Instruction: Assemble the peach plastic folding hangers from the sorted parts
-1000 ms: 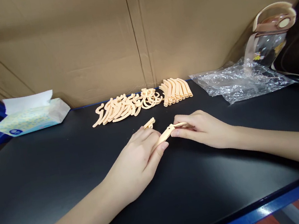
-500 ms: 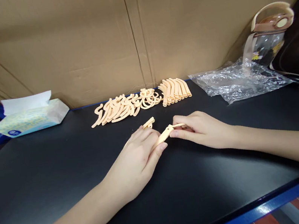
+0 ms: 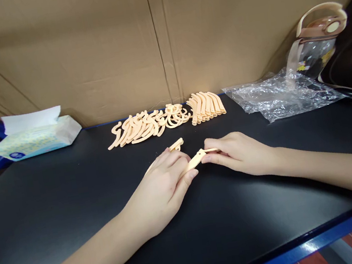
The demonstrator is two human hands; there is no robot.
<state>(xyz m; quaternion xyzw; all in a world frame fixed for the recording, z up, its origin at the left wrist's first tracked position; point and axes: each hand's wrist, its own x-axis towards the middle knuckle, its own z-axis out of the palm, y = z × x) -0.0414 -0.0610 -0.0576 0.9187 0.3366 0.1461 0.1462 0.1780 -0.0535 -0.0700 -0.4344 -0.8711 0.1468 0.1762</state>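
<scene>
My left hand (image 3: 163, 188) is closed around a beige plastic hanger (image 3: 196, 160), which looks like a folding one; its near arm sticks out between thumb and fingers, and another end shows beyond the knuckles. My right hand (image 3: 230, 154) pinches a thin beige hanger part (image 3: 212, 149) between thumb and fingers. That thin part meets the tip of the near arm, where a small hole shows. Whether the two are joined I cannot tell. My fingers hide the middle of the hanger.
On the black table (image 3: 213, 234), a pile of beige curved pieces and hooks (image 3: 143, 126) lies beside a row of curved hollow arms (image 3: 207, 106). A tissue pack (image 3: 38, 139) stands left; a clear plastic bag (image 3: 284, 93) and bottle (image 3: 316, 52) are right. Cardboard (image 3: 82, 53) stands behind.
Both hands keep the same grip and hold almost the same place. Only a very slight shift to the right shows.
</scene>
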